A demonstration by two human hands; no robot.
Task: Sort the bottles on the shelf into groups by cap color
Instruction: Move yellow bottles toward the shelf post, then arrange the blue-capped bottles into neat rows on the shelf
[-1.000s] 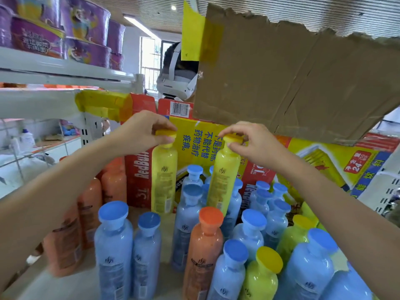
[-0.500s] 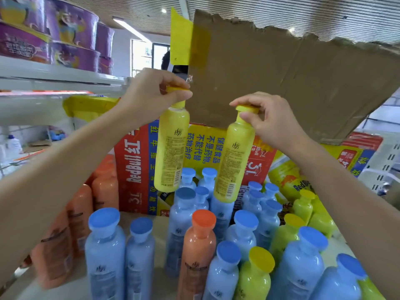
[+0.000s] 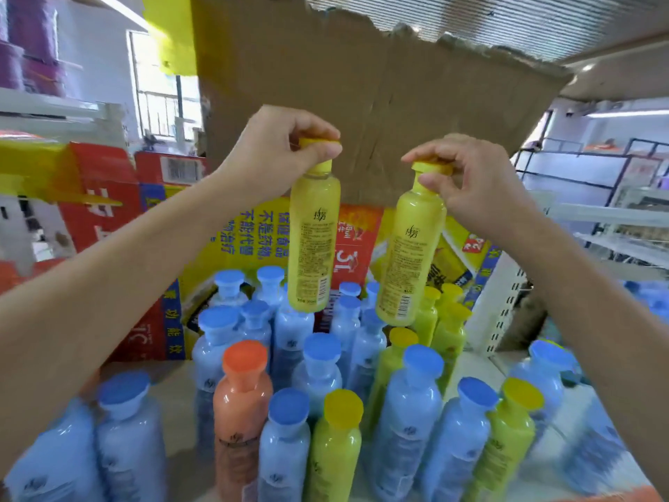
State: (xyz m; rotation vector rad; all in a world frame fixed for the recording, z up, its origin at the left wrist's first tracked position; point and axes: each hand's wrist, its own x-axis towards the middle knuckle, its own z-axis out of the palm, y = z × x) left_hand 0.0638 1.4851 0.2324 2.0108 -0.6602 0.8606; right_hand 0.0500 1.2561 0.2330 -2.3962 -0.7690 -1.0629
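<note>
My left hand (image 3: 278,150) pinches the yellow cap of a yellow bottle (image 3: 313,240) hanging in the air above the shelf. To its right, my right hand (image 3: 474,179) pinches the cap of a second yellow bottle (image 3: 409,255), slightly tilted. Below them stand several blue-capped bottles (image 3: 322,371), one orange-capped bottle (image 3: 242,400) in the middle front, and yellow-capped bottles (image 3: 340,440) among the blue ones. More yellow-capped bottles (image 3: 449,320) stand at the right rear.
A torn cardboard sheet (image 3: 362,74) hangs behind the raised bottles. Red and yellow printed cartons (image 3: 108,211) line the shelf's back and left. A white perforated shelf divider (image 3: 506,302) stands at the right, with more blue bottles (image 3: 648,295) beyond it.
Both hands have lifted their yellow bottles up out of the group and carried them to the right. The view has swung right as well.
</note>
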